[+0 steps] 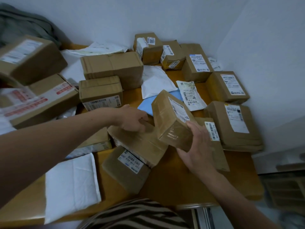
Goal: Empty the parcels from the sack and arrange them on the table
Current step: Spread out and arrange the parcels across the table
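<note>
The right hand [196, 146] grips the lower end of a taped brown box [171, 118], held tilted above the table, while the left hand [132, 118] curls its fingers over the edge of a flat brown parcel [140, 142] lying across a labelled box [125, 169]; all three are sealed, their contents hidden. The cartons at the left edge [31, 58] are blurred and partly cut off, their labels unreadable. More boxes, a white padded mailer [71, 184] and a blue envelope [146, 105] crowd the wooden table [173, 184], set into a corner of pale walls [181, 17]
</note>
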